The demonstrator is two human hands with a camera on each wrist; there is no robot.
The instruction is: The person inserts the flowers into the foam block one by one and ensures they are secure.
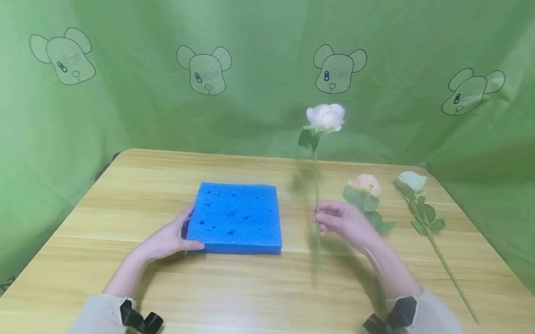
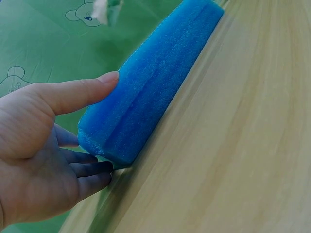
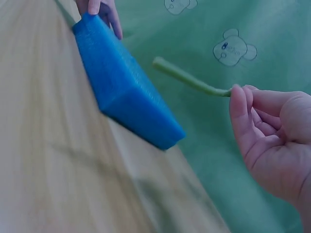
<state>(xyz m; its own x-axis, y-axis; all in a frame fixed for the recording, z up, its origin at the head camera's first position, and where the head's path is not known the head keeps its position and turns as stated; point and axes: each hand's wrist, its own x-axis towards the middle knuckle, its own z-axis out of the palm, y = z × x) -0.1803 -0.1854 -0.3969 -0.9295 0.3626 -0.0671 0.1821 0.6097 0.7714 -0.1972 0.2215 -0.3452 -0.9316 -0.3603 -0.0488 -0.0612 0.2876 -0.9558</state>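
Observation:
A blue foam block with several small dark holes in its top lies on the wooden table. My left hand holds its left end, the thumb on the front side and the other fingers around the left side, partly hidden. In the left wrist view the thumb presses against the foam. To the right of the block, my right hand pinches the green stem of a white artificial rose between thumb and fingers. The flower stands upright, bloom at the top. The bare lower end of the stem shows in the right wrist view.
A pink rose lies behind my right hand, its stem mostly hidden. Farther right, a pale bluish-white rose lies with its long stem towards the table's front right. A green curtain with bear outlines surrounds the table.

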